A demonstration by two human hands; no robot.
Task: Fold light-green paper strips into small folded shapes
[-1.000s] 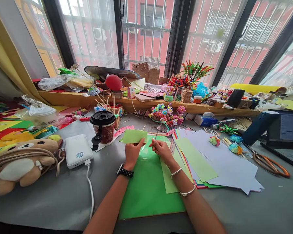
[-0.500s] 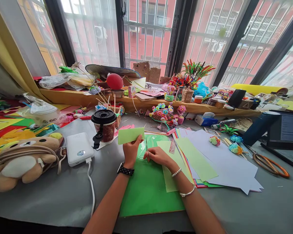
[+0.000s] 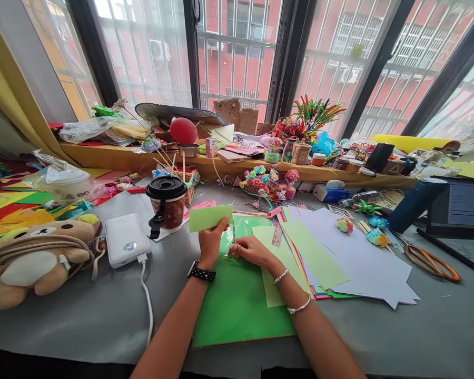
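Note:
My left hand [image 3: 212, 239] is closed on a folded-looking piece of light green paper [image 3: 207, 217], held up above the desk with the thumb on its right side. Below and to the right, my right hand [image 3: 250, 250] is closed round the handles of small scissors [image 3: 233, 234]. Their thin blades point up at the paper's right edge; whether they touch it I cannot tell. Under both hands lies a glossy green board [image 3: 237, 310]. A light green sheet [image 3: 274, 295] rests partly on it, beneath my right wrist.
To the left stand a lidded coffee cup [image 3: 166, 205], a white power bank [image 3: 126, 239] with a cable, and a plush bear [image 3: 39, 263]. On the right are stacked white paper sheets [image 3: 363, 263], large orange-handled scissors [image 3: 432, 263] and a laptop [image 3: 466, 210]. Craft flowers [image 3: 260, 181] sit behind.
The view has shifted slightly. Both hands keep their holds, and the scissors stay beside the paper's right edge with little visible movement.

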